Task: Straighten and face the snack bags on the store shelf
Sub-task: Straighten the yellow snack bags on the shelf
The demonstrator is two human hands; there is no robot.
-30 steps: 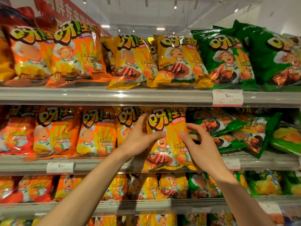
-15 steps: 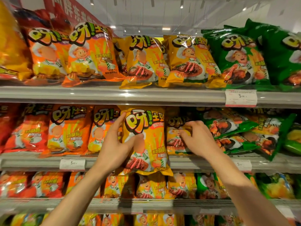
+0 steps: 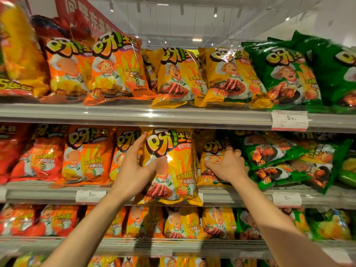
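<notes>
Left hand [image 3: 133,170] holds yellow bag [image 3: 171,166] by its left edge.

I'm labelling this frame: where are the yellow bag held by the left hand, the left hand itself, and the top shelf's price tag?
yellow bag [image 3: 173,151]: head view, upper front panel.
left hand [image 3: 133,170]: head view, back of hand.
price tag [image 3: 289,120]: head view, centre of label.

Yellow bag [image 3: 169,166] now upright and leftward in left hand [image 3: 133,170]; right hand [image 3: 228,166] shifted onto rear yellow bag [image 3: 209,160].
</notes>
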